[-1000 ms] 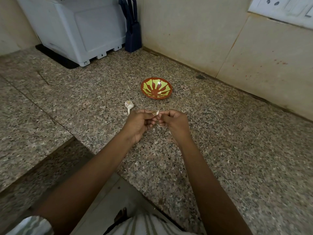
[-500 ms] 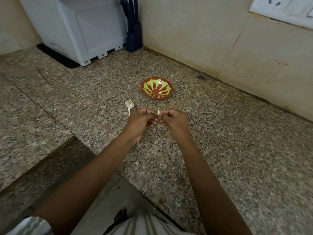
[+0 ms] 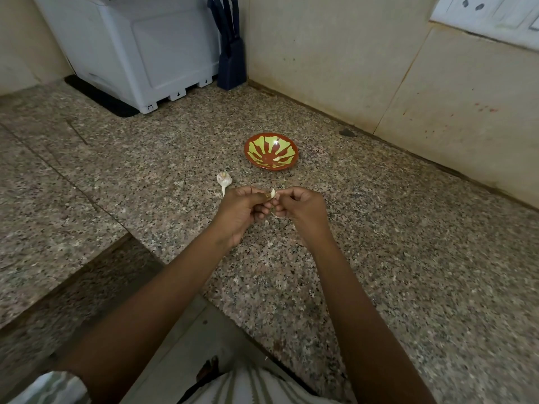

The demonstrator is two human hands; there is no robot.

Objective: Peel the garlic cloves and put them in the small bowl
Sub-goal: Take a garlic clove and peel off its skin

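A pale garlic clove (image 3: 273,193) sits between my two hands above the granite counter. My left hand (image 3: 240,211) pinches it from the left with curled fingers, and my right hand (image 3: 300,207) pinches it from the right. A small red bowl with a yellow-green pattern (image 3: 271,151) stands on the counter just beyond my hands, and a pale clove lies inside it. The rest of the garlic bulb (image 3: 224,179), with its stem pointing toward me, lies on the counter left of the bowl, close to my left hand.
A white appliance (image 3: 140,48) stands at the back left on a black mat. A dark knife block (image 3: 232,51) is in the corner beside it. Tiled walls (image 3: 335,62) close the back and right. The counter edge (image 3: 131,237) drops off at the front left.
Both hands stay together on the clove with only small finger shifts; a little more of the pale clove shows between the fingertips.
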